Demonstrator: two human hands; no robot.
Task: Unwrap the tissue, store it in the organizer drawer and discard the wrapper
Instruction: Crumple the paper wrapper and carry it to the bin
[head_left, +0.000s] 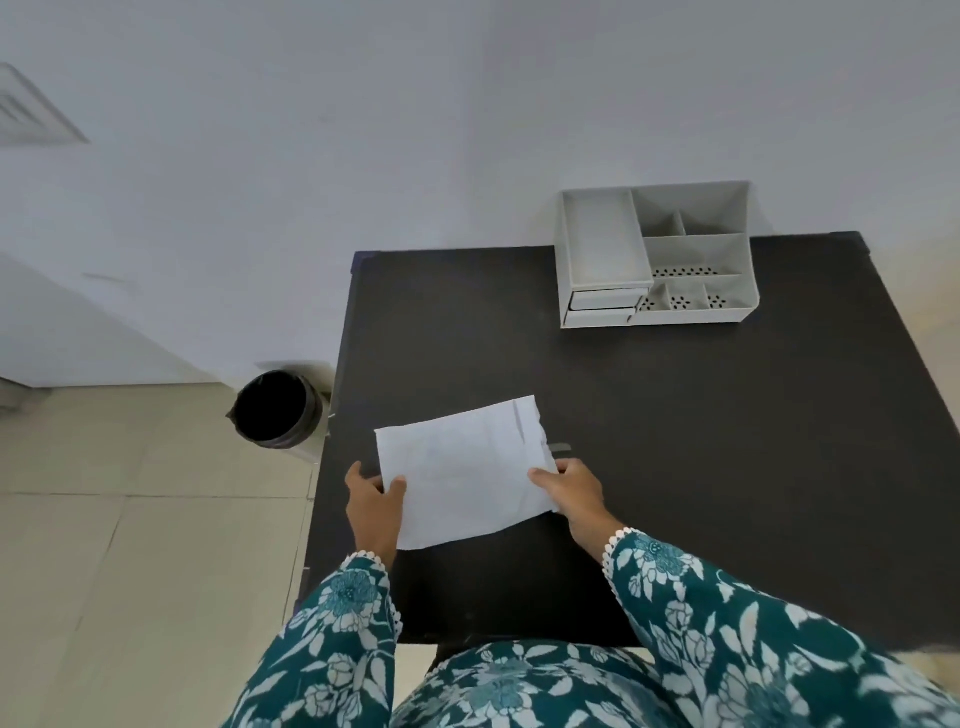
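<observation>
- Teal floral sleeves (727, 613) with white lace cuffs enter from the bottom edge, both arms reaching forward over the table (727, 441).
- Left hand (371, 506): thumb on top of the white tissue sheet (462, 473), fingers under its left edge; pinching the sheet.
- Right hand (571, 491): thumb on top at the sheet's right edge, fingers curled beneath; also gripping the sheet.
- Tissue sheet is spread open and held between both hands over the near-left part of the dark table; cannot tell whether it touches the surface.
- Small grey strip (560, 447) lies on the table just beside the right hand; identity unclear.
- Bin (275, 410) with black liner stands on the tiled floor (104, 519), left of the table, near its edge.
- Grey organizer (657, 254) sits at the table's far edge against the wall (363, 130); two small drawers (602, 306) at its front left look shut.
</observation>
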